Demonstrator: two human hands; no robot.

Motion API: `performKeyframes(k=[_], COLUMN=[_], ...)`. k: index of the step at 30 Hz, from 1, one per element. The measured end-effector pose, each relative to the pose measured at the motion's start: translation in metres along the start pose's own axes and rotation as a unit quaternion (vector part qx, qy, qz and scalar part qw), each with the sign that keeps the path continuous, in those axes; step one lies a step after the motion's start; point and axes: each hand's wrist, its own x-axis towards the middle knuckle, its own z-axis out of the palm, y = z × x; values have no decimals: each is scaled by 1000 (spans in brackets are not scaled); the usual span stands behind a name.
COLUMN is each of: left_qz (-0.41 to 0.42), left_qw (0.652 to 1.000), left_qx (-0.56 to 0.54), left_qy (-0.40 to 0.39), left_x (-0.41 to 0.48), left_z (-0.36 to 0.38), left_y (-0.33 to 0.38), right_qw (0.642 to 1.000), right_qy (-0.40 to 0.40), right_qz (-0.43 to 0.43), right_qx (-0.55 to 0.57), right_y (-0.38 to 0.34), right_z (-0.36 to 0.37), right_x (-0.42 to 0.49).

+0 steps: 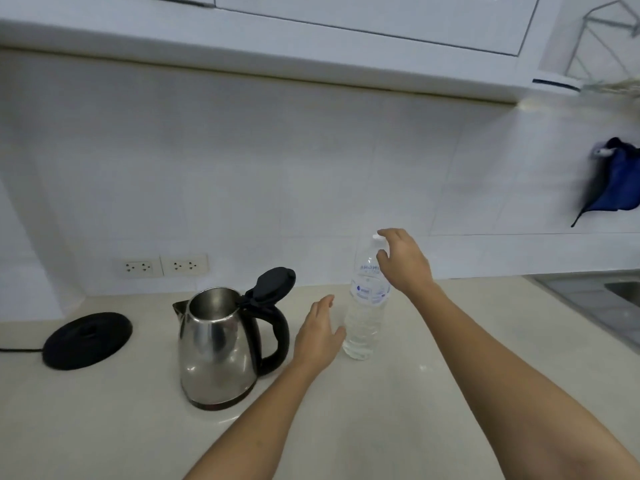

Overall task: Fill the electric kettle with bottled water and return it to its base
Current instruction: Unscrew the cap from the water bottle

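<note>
A steel electric kettle (214, 344) with a black handle stands on the cream counter (415, 410), its black lid (273, 284) flipped up. Its round black base (88, 339) lies apart to the left, cord trailing off the left edge. A clear water bottle (367, 306) with a white cap stands upright right of the kettle. My left hand (320, 336) is open, just left of the bottle's lower half, between bottle and kettle handle. Open too, my right hand (403, 261) hovers at the bottle's neck, fingers curled near the cap.
Two wall sockets (166, 265) sit on the white tiled wall behind the kettle. A steel sink (609, 299) lies at the far right. A blue cloth (616, 181) hangs on the right wall. White cabinets hang overhead.
</note>
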Motion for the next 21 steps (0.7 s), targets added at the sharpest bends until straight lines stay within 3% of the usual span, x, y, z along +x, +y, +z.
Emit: performKeyframes(k=[7, 21], left_qz=[-113, -138], left_qw=[990, 975], left_qx=[-60, -170], left_qy=[-55, 32], left_x=[45, 74], left_z=[45, 91], left_y=[22, 23], right_qw=[995, 990], right_qy=[-53, -39], right_qz=[-67, -132], right_qx=[-52, 21], right_y=[23, 51], right_z=[7, 37], right_x=[49, 74])
